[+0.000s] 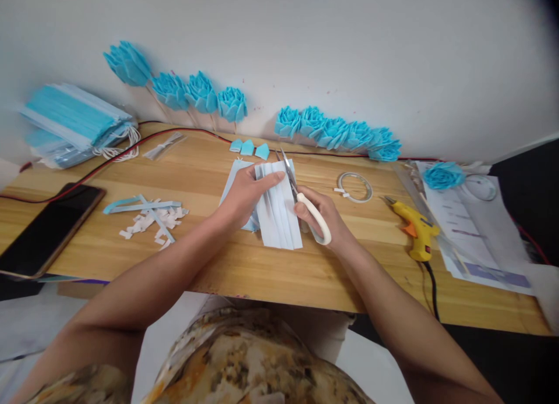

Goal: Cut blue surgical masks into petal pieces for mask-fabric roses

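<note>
A pale blue pleated face mask (277, 218) lies on the wooden table (262, 270) in front of me. My left hand (247, 194) grips its upper left part, fingers pinched over the pleats. My right hand (325, 215) is closed on the white handles of a pair of scissors (301, 197). The scissor blades are open and point away from me, along the mask's right edge. Three small blue cut petals (250, 148) lie just beyond the mask.
Blue fabric flowers (336, 133) lean against the wall. A stack of masks (74, 121) sits far left, a phone (46, 229) near left, cut strips and scraps (151, 218) beside it. A tape roll (354, 186), yellow glue gun (417, 229) and papers (476, 229) lie right.
</note>
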Demonstrator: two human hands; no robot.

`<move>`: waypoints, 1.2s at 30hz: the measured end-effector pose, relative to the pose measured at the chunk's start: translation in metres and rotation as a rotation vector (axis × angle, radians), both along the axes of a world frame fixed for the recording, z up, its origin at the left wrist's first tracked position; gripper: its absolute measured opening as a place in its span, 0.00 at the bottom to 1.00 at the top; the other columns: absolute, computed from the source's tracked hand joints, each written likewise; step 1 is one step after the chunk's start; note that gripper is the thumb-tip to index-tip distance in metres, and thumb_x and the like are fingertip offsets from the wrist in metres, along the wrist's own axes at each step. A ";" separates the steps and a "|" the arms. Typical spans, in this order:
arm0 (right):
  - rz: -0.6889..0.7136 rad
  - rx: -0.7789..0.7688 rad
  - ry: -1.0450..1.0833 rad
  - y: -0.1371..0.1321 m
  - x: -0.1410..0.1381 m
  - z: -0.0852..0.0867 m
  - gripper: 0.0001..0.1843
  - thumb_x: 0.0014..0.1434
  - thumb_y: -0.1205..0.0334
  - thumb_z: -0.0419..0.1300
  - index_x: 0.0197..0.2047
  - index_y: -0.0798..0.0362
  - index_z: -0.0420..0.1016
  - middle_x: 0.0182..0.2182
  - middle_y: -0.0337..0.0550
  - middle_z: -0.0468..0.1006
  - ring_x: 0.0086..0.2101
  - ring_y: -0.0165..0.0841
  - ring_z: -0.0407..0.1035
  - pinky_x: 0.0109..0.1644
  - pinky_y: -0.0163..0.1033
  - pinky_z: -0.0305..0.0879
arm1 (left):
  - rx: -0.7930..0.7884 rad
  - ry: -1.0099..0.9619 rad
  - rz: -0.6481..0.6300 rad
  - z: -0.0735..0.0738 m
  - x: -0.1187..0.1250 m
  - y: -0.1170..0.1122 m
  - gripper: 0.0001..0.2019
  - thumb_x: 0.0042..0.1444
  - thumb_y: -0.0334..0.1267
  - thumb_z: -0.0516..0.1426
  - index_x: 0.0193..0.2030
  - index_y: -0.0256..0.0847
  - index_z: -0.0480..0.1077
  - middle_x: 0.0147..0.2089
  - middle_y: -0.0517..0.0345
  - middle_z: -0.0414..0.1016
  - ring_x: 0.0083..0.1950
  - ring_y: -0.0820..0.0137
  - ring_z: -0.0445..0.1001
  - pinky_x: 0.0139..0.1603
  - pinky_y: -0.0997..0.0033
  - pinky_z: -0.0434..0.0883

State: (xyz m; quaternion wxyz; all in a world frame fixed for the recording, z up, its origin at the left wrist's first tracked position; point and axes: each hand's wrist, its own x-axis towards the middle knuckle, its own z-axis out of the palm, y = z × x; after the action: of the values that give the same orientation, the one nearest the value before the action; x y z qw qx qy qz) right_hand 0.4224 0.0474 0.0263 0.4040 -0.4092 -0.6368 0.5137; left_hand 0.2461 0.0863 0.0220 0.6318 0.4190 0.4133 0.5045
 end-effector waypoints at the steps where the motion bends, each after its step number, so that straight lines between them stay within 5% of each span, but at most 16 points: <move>1: -0.001 -0.003 0.002 0.000 0.000 0.000 0.33 0.56 0.27 0.66 0.31 0.50 0.66 0.23 0.32 0.61 0.23 0.27 0.54 0.25 0.35 0.52 | 0.000 0.002 0.002 0.000 0.000 0.000 0.17 0.45 0.46 0.71 0.32 0.38 0.73 0.30 0.57 0.75 0.30 0.70 0.72 0.32 0.69 0.70; 23: -0.031 -0.060 0.011 -0.002 0.002 -0.008 0.29 0.55 0.33 0.70 0.31 0.50 0.68 0.22 0.30 0.61 0.22 0.25 0.54 0.25 0.35 0.49 | 0.018 0.004 -0.012 -0.002 -0.001 0.001 0.16 0.46 0.46 0.71 0.32 0.38 0.73 0.31 0.57 0.75 0.30 0.70 0.72 0.33 0.68 0.70; 31: -0.048 -0.094 0.050 -0.001 0.000 -0.010 0.26 0.53 0.37 0.74 0.37 0.52 0.77 0.24 0.32 0.61 0.24 0.26 0.51 0.26 0.35 0.48 | -0.002 0.030 0.012 0.002 -0.004 0.002 0.15 0.44 0.44 0.70 0.31 0.40 0.71 0.30 0.58 0.74 0.30 0.69 0.72 0.33 0.68 0.70; 36: -0.077 -0.159 0.070 0.000 0.003 -0.012 0.33 0.55 0.35 0.72 0.51 0.54 0.79 0.21 0.30 0.62 0.21 0.25 0.55 0.23 0.34 0.50 | 0.007 0.062 -0.005 0.009 -0.008 0.002 0.17 0.41 0.45 0.71 0.30 0.40 0.69 0.27 0.60 0.71 0.26 0.71 0.70 0.29 0.70 0.68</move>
State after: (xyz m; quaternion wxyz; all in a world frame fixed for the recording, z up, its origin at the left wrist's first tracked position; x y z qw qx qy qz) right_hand 0.4256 0.0475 0.0147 0.4115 -0.4459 -0.5633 0.5608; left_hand 0.2385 0.0882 0.0314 0.6183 0.4378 0.4299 0.4912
